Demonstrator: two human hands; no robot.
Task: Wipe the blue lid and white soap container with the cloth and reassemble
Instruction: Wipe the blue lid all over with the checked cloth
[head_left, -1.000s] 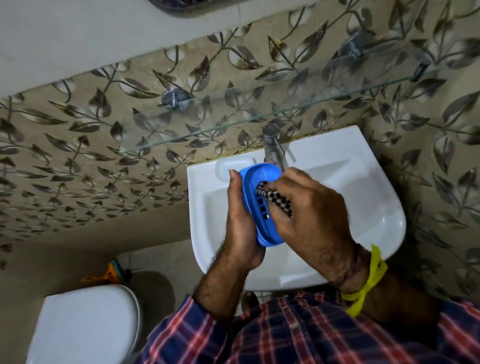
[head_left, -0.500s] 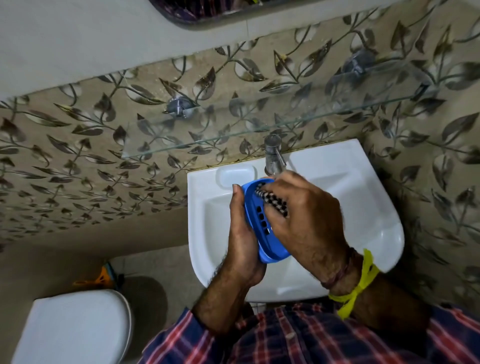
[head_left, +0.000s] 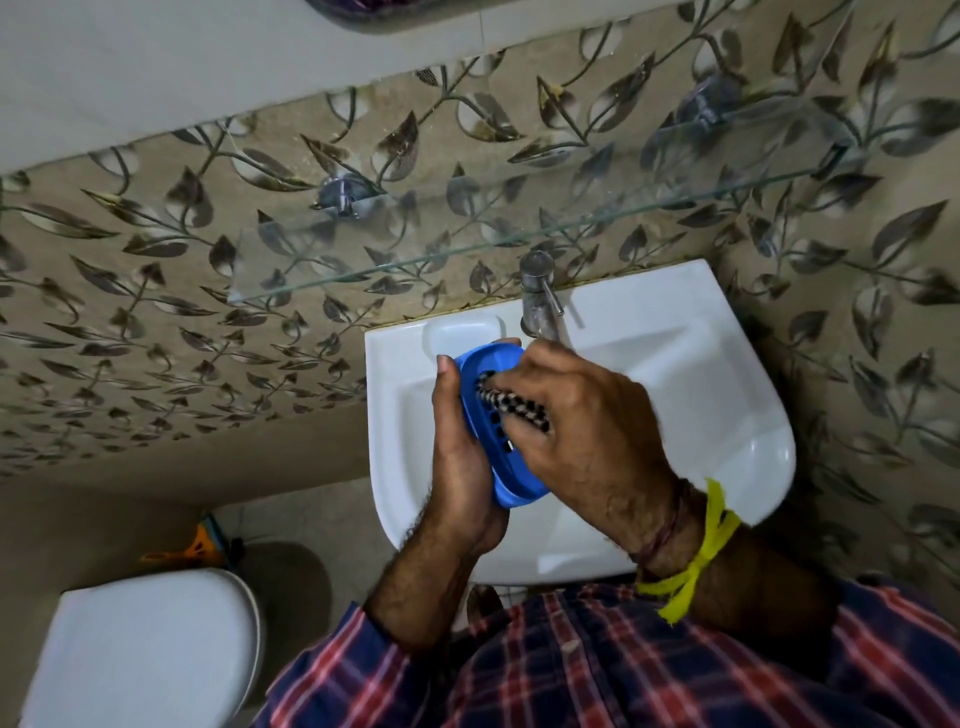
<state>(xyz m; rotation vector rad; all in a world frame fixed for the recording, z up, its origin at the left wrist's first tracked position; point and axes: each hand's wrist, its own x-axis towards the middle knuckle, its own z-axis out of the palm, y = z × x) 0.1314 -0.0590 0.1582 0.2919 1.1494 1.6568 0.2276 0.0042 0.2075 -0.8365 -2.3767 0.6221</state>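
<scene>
1. Blue lid (head_left: 501, 467) stands on edge over the basin, cradled in the left hand (head_left: 462, 462). That palm backs its outer face, the thumb is hooked over the top rim, and the other fingers are curled behind. I judge this keeps the slotted inner face turned toward the other hand.
2. Just right of the left hand, the right hand (head_left: 582, 426) has its fingers curled round a bunched checked cloth (head_left: 511, 408) and pushes it into the lid's hollow, close to the drain slots. The grip looks tight so the wad reaches the corners.
3. A yellow band (head_left: 696, 561) is tied at the right wrist, nearer the body than both hands, beside the plaid sleeve (head_left: 597, 665).
4. Under both hands lies the white sink (head_left: 727, 395), probably so drips fall into the bowl.
5. Beyond the right hand's knuckles stands the tap (head_left: 537, 296). Past the left thumb is the sink's moulded soap recess (head_left: 462, 330).
6. Farther off, above the tap, a glass shelf (head_left: 363, 270) juts from the leaf-patterned wall.
7. Well left of the left forearm sits a toilet lid (head_left: 145, 649).
8. The white soap container is not in view, so wiping it and reassembly seem to remain.
</scene>
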